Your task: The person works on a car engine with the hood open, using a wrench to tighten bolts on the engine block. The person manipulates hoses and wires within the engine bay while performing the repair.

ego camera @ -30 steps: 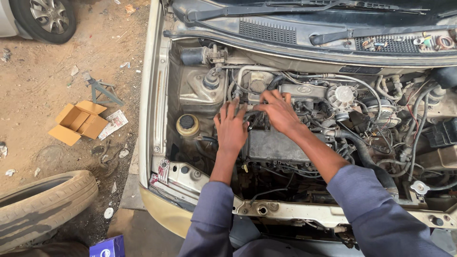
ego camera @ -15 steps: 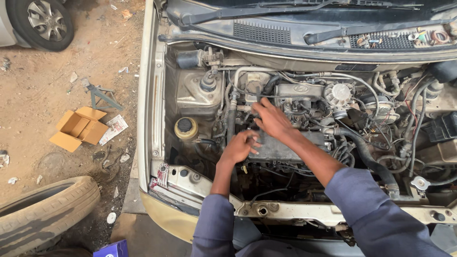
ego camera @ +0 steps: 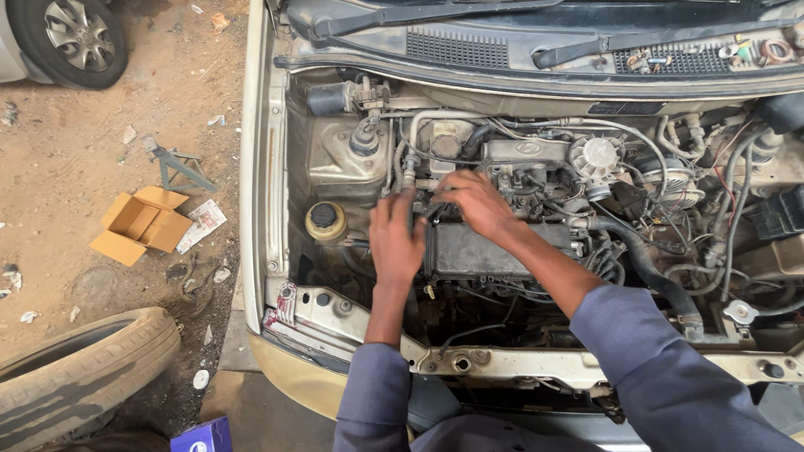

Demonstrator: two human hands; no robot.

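- Over the open engine bay, your left hand (ego camera: 395,238) lies palm down with its fingers stretched out and unclenched, their tips at the left end of the dark valve cover (ego camera: 494,249), gripping nothing.
- Your right hand (ego camera: 473,202) is curled over the back edge of that cover; its fingertips are tucked down among the hoses, so whether they pinch anything cannot be told.
- The cover sits mid-bay, between your two forearms (both in blue sleeves).
- Just left of your left hand stands a round yellowish reservoir cap (ego camera: 325,218); behind your right hand sits the pale distributor (ego camera: 596,156).
- Farther out, on the dirt beside the car, lie an open cardboard box (ego camera: 142,223) and a loose tyre (ego camera: 79,374).
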